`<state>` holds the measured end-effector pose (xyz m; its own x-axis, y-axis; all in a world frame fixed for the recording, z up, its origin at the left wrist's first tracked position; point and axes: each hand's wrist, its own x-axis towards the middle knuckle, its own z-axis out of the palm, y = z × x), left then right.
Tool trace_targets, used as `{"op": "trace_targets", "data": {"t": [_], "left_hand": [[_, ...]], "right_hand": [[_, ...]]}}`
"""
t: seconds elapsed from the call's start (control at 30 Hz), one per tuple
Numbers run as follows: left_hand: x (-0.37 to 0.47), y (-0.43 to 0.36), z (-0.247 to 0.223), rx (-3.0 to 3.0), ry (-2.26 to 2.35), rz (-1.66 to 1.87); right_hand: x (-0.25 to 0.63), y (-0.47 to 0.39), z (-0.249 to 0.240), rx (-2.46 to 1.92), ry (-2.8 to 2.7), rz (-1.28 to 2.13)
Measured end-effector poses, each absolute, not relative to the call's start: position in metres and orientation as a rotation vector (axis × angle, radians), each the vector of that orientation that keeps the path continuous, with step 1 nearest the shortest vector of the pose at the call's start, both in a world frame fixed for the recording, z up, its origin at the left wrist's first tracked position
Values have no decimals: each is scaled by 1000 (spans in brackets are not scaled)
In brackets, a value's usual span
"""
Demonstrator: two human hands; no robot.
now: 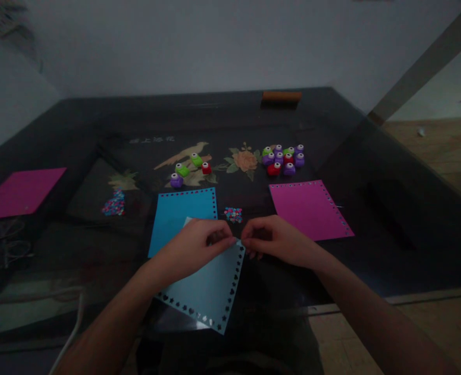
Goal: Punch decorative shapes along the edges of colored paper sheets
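A light blue sheet point(205, 284) with star and heart holes along two edges lies tilted at the table's near side, overlapping a brighter blue sheet point(176, 219) with punched edges. My left hand point(203, 245) rests over the light sheet, thumb and fingers pinched at its upper right corner. My right hand point(273, 239) meets that same corner from the right, its thumb and index finger closed together. Anything small between the fingertips is too tiny to make out. Just beyond the hands sits a small pile of colored paper bits point(233, 214).
Paper punches stand in a left group point(181, 169) and a right group point(289, 158). A pink punched sheet point(310, 211) lies right; another pink sheet point(23, 192) lies far left, near a confetti heap point(114, 203). A brown roll point(281, 96) is at the back.
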<state>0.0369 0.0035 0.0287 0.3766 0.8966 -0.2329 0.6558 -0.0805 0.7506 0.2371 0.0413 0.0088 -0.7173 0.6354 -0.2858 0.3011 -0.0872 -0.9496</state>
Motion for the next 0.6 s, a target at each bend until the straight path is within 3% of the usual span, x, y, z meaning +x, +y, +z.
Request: {"op": "trace_targets", "data": {"t": [0.6], "left_hand": [[48,0,23,1764,1335,310]], "right_hand": [[234,38,4,-1028,-1934,1858]]}}
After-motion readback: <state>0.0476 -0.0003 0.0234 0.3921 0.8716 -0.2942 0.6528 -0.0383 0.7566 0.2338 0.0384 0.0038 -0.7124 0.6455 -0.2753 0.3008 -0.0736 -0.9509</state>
